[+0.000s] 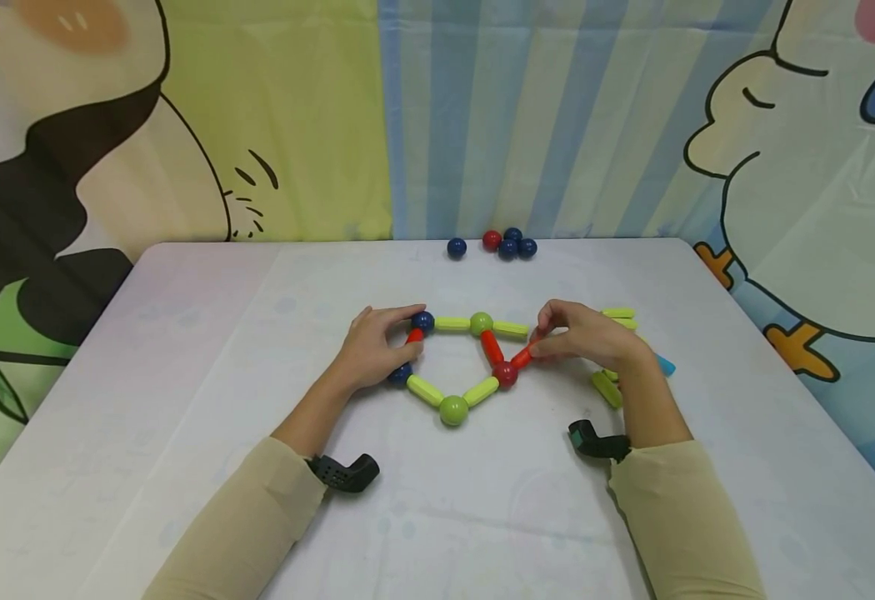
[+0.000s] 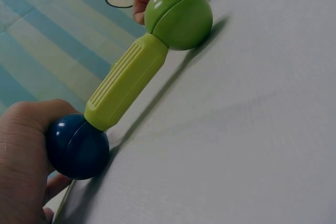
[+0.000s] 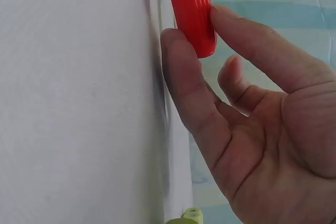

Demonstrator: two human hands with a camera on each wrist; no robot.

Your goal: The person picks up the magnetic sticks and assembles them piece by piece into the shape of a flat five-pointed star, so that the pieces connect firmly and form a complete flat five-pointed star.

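Observation:
A ring of magnetic balls and rods lies on the table, with two green balls, a red ball (image 1: 506, 375) and two blue balls joined by yellow-green and red rods. At its left side my left hand (image 1: 377, 346) grips the edge, index finger at the far blue ball (image 1: 422, 322) and thumb over the short red rod (image 1: 414, 336). In the left wrist view the hand curls behind the near blue ball (image 2: 77, 146). My right hand (image 1: 583, 335) pinches a red rod (image 3: 193, 14) between thumb and fingers; its other end meets the red ball.
Several spare yellow-green rods (image 1: 607, 389) and a blue piece (image 1: 665, 365) lie by the right forearm, partly hidden. At the far edge sit several blue balls (image 1: 456, 248) and a loose red ball (image 1: 492, 241). A printed curtain (image 1: 482, 117) hangs behind the table.

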